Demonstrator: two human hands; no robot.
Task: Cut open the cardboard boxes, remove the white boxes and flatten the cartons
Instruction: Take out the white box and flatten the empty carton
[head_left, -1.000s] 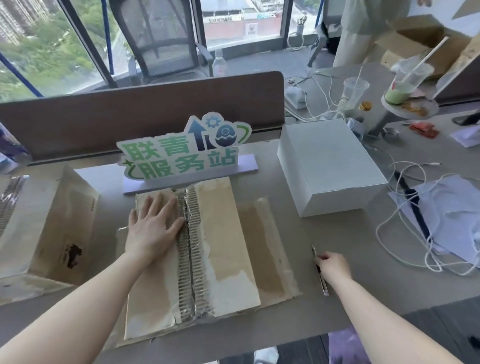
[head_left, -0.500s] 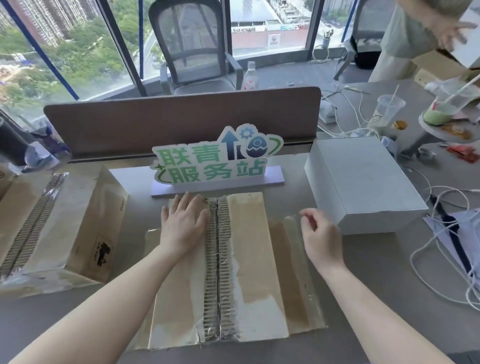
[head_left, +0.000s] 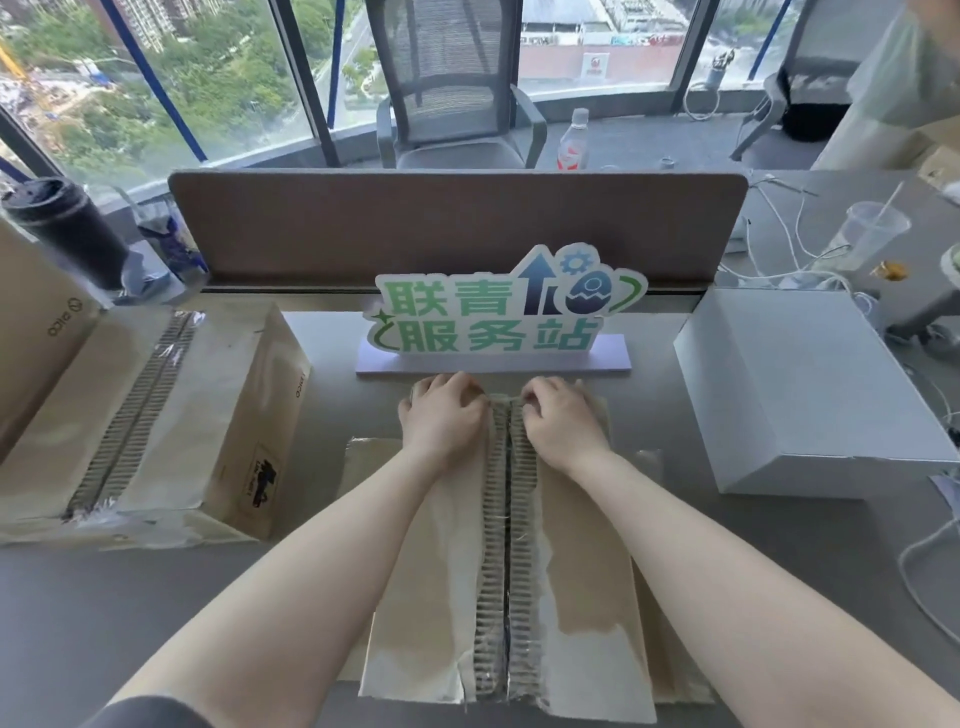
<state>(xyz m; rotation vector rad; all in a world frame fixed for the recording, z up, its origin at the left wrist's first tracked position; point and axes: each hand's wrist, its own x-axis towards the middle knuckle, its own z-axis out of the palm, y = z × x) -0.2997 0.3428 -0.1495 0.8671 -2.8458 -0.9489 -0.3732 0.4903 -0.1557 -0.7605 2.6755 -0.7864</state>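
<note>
**Both hands at the far end of the flattened carton**

Head view: our left hand (head_left: 441, 421) and our right hand (head_left: 563, 423) lie side by side on the far end of the flattened carton (head_left: 582, 587), one on each side of the middle seam (head_left: 506, 545). The fingers of both hands are curled down at the far edge of the cardboard; we cannot tell if they really hold the edge or only press on it. The carton lies flat on the grey table (head_left: 156, 597), directly in front of us, and the corrugated edges of its two flaps meet along the seam, with pieces of clear tape on them.

Just behind the hands stands a sign with green characters (head_left: 498, 317) on a pale base. To the right, apart from the carton, a white box (head_left: 810, 384) rests on the table. To the left stands a second cardboard box (head_left: 171, 415), not flattened, with a taped seam on top. Behind the sign we see a brown desk divider (head_left: 457, 223), then an office chair (head_left: 452, 88) and a plastic bottle (head_left: 571, 140) near the windows. White cables (head_left: 924, 571) lie at the right edge of the table.
</note>
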